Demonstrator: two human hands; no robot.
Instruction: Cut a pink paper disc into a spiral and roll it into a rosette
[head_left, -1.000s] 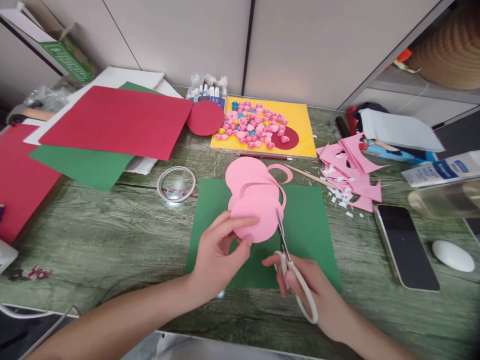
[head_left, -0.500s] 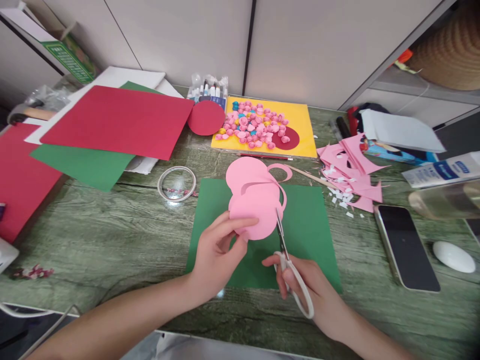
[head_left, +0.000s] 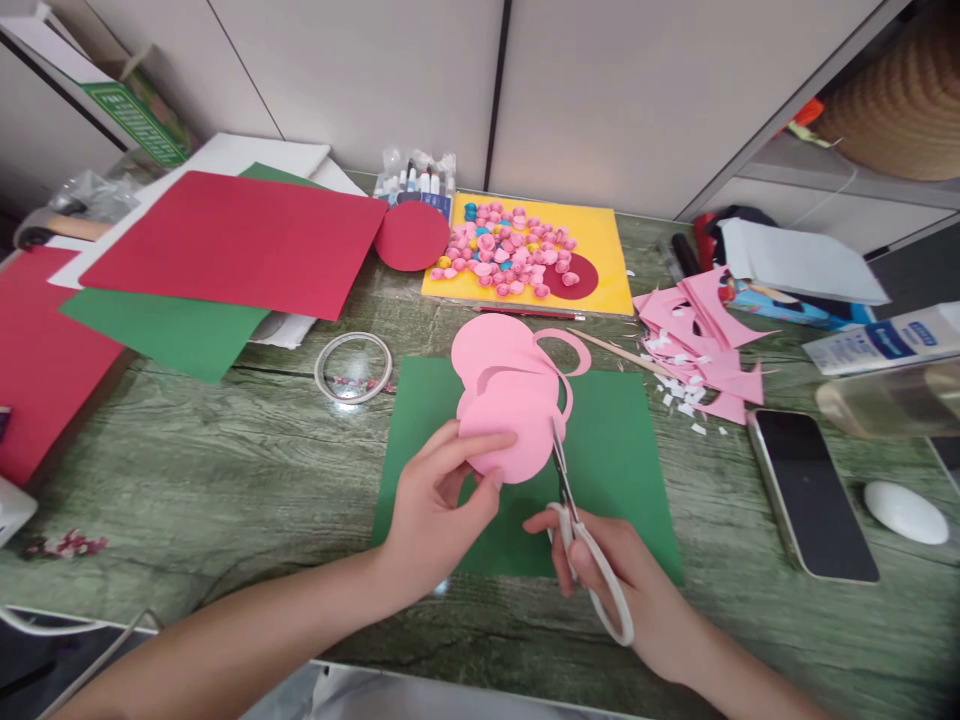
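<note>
Scissors (head_left: 563, 476) at the edge of the pink circle (head_left: 525, 415)

Your left hand (head_left: 442, 490) is clamped on the pink circle, pinching its near-left edge over the green sheet (head_left: 615, 450). Your right hand (head_left: 626, 575) is wrapped around the scissors' white handles, blades at the circle's right edge. A narrow pink strip (head_left: 584, 352) curls on the far right, while pink scraps (head_left: 705, 340) lie farther right on the surface (head_left: 322, 470).

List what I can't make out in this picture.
In the head view:
Left hand: some fingertips, hidden behind the pink paper.
Dark red circle: left part, covered by pink curls.
Woven thing: cut off by the right edge.
Green box: smaller print, too small to read.
</note>
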